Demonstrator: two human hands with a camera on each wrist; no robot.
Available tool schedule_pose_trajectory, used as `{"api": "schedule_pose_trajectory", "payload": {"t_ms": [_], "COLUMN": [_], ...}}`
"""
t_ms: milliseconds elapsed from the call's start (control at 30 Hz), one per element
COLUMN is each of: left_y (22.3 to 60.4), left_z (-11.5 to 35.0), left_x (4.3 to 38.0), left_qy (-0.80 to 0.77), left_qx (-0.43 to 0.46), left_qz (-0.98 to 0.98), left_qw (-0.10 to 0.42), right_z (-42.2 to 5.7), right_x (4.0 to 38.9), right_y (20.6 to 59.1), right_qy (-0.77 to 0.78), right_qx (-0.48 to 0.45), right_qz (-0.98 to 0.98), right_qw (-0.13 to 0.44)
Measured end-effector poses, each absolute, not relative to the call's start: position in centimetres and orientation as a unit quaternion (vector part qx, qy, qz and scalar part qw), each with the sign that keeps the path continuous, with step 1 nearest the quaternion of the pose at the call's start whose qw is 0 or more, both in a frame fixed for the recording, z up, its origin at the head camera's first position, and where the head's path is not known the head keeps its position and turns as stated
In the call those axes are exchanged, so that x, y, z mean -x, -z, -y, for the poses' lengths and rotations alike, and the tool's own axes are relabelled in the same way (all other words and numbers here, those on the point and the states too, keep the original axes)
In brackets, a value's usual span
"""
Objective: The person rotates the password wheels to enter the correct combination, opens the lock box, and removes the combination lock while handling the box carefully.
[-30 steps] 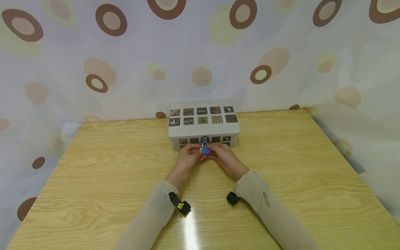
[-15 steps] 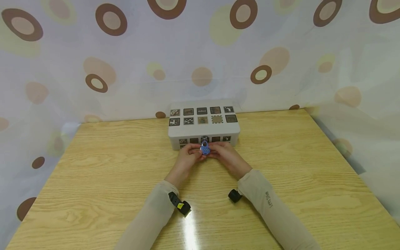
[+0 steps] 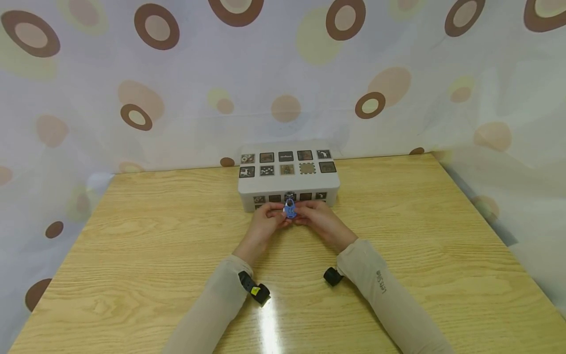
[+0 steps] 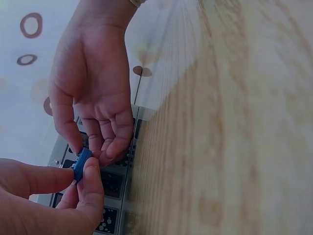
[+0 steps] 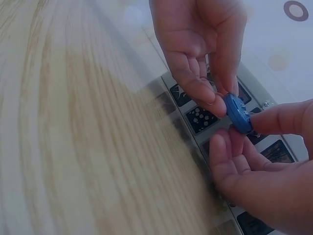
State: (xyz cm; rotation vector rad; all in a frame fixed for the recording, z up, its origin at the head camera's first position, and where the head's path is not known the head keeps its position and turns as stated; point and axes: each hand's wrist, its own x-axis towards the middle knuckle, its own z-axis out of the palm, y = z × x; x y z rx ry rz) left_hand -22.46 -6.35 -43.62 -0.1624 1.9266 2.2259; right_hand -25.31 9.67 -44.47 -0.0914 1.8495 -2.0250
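A small blue combination padlock (image 3: 290, 211) stands at the front latch (image 3: 289, 196) of a white box (image 3: 287, 184), its shackle upward against the latch. From the left, my left hand (image 3: 264, 223) pinches the padlock body between thumb and fingers; close up, that hand (image 4: 54, 191) fills the lower left of the left wrist view. On the other side my right hand (image 3: 323, 221) grips the padlock's right edge, its thumb near the small dials. In the right wrist view the padlock (image 5: 238, 113) shows side-on between both hands' fingertips. The numbers are too small to read.
The box, covered with dark square pictures, sits at the back of the wooden table (image 3: 155, 255), lid closed. Behind it hangs a white curtain (image 3: 185, 98) with brown circles. Black wrist cameras are strapped over beige sleeves (image 3: 376, 285).
My right wrist has shifted slightly right and outward, and its fingers have moved a little on the padlock. The padlock tilts slightly differently; my left hand and the box stay put.
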Motion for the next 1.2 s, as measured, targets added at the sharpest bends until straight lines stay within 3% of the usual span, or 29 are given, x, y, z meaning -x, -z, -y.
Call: {"api": "schedule_pose_trajectory", "payload": {"t_ms": [1200], "left_y": [43.72], "left_z": [6.25], "left_x": [22.55], "left_qy": [-0.749], "left_qx": [0.057], "left_qz": [-0.654], "left_qw": [0.092], "right_z": [-9.61], "right_x": [25.31], "right_y": [44.65], "right_qy": [0.723], "right_qx": [0.042], "right_qz": [-0.664], "right_qw": [0.189]}}
